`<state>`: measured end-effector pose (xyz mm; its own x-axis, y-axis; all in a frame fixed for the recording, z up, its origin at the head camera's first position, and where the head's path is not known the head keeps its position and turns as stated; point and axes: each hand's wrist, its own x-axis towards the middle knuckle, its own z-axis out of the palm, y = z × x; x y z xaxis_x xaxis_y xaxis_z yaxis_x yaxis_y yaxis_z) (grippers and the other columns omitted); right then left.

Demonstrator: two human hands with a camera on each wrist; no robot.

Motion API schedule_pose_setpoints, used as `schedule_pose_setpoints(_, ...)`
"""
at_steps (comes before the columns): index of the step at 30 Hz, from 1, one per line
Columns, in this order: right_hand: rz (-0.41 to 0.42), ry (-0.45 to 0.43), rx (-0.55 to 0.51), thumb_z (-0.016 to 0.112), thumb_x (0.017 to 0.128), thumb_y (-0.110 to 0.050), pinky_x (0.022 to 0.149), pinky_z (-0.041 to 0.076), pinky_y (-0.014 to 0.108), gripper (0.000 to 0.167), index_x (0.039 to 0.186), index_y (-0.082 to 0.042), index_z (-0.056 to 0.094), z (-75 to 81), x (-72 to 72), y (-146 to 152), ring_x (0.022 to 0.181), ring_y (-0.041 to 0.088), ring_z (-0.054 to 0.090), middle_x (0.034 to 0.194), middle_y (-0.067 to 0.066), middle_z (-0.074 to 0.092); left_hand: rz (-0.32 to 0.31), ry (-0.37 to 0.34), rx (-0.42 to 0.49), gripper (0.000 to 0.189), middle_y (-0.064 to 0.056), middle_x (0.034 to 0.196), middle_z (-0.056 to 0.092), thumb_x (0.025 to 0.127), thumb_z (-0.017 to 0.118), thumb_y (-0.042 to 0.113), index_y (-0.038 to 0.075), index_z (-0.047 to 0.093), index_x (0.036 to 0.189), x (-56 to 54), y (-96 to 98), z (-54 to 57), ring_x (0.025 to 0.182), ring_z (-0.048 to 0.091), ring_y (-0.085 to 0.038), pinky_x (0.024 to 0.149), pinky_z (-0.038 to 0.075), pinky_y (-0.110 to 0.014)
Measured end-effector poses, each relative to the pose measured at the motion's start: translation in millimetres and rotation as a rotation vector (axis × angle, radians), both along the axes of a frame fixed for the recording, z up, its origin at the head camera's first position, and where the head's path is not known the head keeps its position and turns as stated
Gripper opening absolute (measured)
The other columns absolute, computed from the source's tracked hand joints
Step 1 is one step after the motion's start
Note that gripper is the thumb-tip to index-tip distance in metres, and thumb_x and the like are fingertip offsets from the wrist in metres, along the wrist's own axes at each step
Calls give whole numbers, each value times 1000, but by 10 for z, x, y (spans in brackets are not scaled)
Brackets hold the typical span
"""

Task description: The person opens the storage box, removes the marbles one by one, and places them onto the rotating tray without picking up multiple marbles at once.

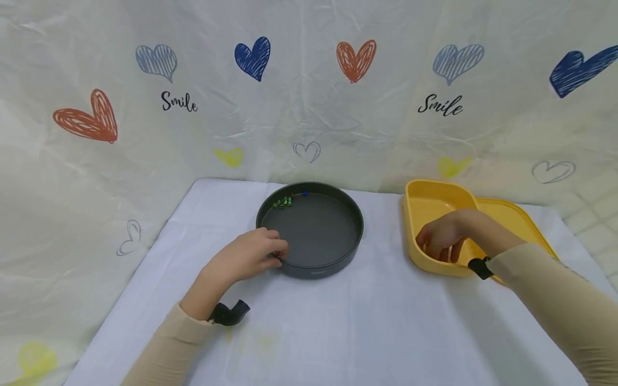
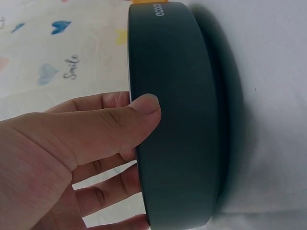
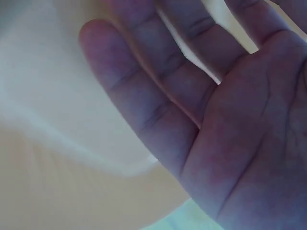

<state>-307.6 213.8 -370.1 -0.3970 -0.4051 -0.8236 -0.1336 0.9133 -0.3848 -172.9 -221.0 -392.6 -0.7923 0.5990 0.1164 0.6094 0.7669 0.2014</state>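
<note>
A round dark grey pan (image 1: 314, 230) sits on the table. My left hand (image 1: 251, 253) grips its near left rim. In the left wrist view the thumb (image 2: 146, 104) presses the outer wall of the pan (image 2: 177, 120) while the other fingers lie behind the rim. Several small green beads (image 1: 282, 202) lie inside at the far left, with a blue bead (image 1: 305, 193) beside them. My right hand (image 1: 446, 233) reaches down into a yellow container (image 1: 412, 236). Its palm (image 3: 249, 139) is bare and its fingers are loosely extended; some fingertips are out of sight.
Right of the container, partly behind the right forearm, is a flat yellow lid (image 1: 514, 220). A white cloth (image 1: 309, 327) covers the table. Behind it hangs a pale sheet (image 1: 299, 107) printed with hearts.
</note>
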Motion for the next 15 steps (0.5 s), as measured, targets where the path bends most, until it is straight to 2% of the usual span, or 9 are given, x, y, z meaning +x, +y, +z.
schedule_pose_setpoints(3,-12,-7,-2,60,89,-3,82,58,40,24,111,-7,53,-2,6,-1,88,20,64,101,8,63,-9,1,8,19,13,83,54,83,82,15,25,66,86,-4,-3,0,80,53,-8,72,48,-25)
schedule_pose_setpoints(7,-31,-4,-8,60,88,-3,83,58,40,31,118,-6,51,-18,2,16,88,20,65,102,8,64,-19,0,24,18,11,83,55,83,82,15,25,66,86,-5,-4,6,80,54,-9,71,48,-26)
schedule_pose_setpoints(11,-17,46,-36,61,86,-4,77,57,36,21,106,-8,55,-36,-16,21,81,19,62,95,7,62,-8,-10,21,18,12,84,55,83,82,16,25,67,87,2,-7,8,81,54,-9,71,48,-26)
schedule_pose_setpoints(15,-3,140,-115,65,85,-6,65,48,30,13,94,-9,55,-6,-50,17,71,17,52,82,3,57,-7,-7,20,18,12,85,56,83,82,16,25,67,87,1,-16,3,82,54,-9,72,49,-26)
